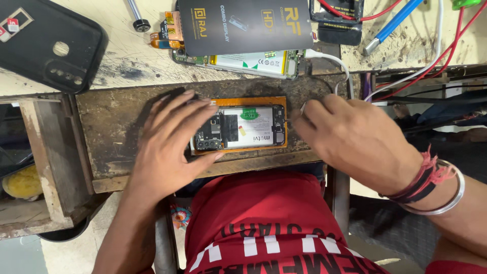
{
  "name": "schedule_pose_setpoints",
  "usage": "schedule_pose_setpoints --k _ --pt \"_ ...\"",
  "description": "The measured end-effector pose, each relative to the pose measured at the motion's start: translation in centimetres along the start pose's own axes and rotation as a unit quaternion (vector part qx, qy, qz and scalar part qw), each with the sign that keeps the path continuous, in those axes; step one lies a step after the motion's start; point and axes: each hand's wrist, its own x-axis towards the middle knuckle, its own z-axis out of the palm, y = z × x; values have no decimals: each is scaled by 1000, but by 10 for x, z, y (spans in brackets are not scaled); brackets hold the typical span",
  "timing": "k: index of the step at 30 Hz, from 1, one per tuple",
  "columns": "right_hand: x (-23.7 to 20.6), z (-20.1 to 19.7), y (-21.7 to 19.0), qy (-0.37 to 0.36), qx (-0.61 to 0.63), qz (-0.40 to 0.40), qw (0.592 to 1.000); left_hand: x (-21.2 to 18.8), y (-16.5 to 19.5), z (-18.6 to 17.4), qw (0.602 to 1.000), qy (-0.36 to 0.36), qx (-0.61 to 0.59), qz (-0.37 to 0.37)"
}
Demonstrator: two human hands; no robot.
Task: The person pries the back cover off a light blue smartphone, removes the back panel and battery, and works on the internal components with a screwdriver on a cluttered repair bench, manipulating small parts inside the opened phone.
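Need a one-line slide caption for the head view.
Left hand steadies an opened phone while right hand works its edge.

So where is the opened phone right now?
In the head view the opened phone lies on an orange mat mid-frame on the dark wooden ledge, between the left hand and the right hand.

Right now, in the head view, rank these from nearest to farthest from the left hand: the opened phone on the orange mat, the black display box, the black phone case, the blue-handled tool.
1. Opened phone: under the left hand's fingertips, centre.
2. Black phone case: upper left corner.
3. Black display box: top centre; close to the case's distance, so this order is loose.
4. Blue-handled tool: top right, clearly farthest.
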Motion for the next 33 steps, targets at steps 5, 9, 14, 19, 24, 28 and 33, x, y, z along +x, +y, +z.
schedule_pose_setpoints --k 5,9,14,19,24,28,33 --pt "-6 1 3 63 84 -30 994 13 22 18 998 -15 -22 62" --pt "-12 4 8 136 131 4 982 29 38 30 996 -10 -39 75" --pt "-18 15 4 163 249 121 947 46 45 42 997 1 -27 73" --pt "-21 25 -3 167 351 176 905 48 47 50 997 22 -16 68" --pt "-20 31 -5 165 314 224 908 45 39 45 996 47 22 75" --pt "-17 37 -10 176 244 221 928 41 28 37 996 36 43 63" --pt "-14 42 -12 162 231 220 934 44 17 40 998 25 -7 50"
